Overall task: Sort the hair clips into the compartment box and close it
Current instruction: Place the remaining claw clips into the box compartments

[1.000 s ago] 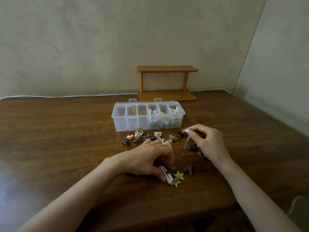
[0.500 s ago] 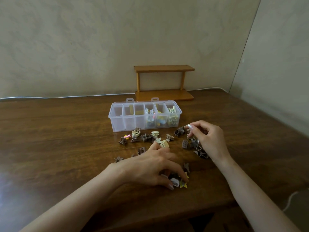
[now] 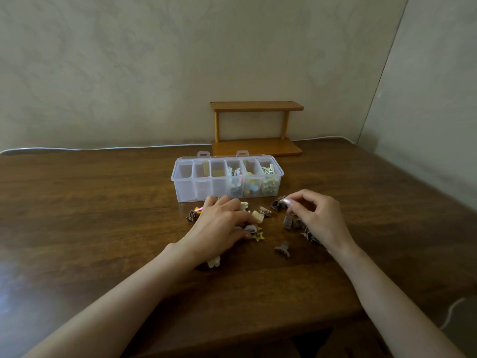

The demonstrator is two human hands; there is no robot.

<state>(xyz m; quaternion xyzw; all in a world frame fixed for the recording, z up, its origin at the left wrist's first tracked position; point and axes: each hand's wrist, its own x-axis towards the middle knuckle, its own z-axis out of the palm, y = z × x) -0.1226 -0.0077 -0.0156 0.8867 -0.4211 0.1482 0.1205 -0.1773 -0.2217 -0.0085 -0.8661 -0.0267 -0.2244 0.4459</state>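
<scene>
Our left hand (image 3: 219, 226) lies fingers spread over scattered hair clips (image 3: 258, 217) at mid-table (image 3: 77, 215), while our right hand (image 3: 318, 218) pinches a brown clip (image 3: 278, 204) between thumb and forefinger. The open compartment box (image 3: 227, 178) stands just beyond, toward the table's far edge.

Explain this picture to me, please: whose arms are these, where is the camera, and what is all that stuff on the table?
No machine here: a person wears a camera on the head, looking down at their own bare hands. On the wooden table stands a clear compartment box, lid open, its right compartments already holding clips. Loose hair clips lie scattered in front. The left hand rests on the pile near a yellow star clip. The right hand pinches a small brown clip at its fingertips. A small wooden shelf stands behind.
</scene>
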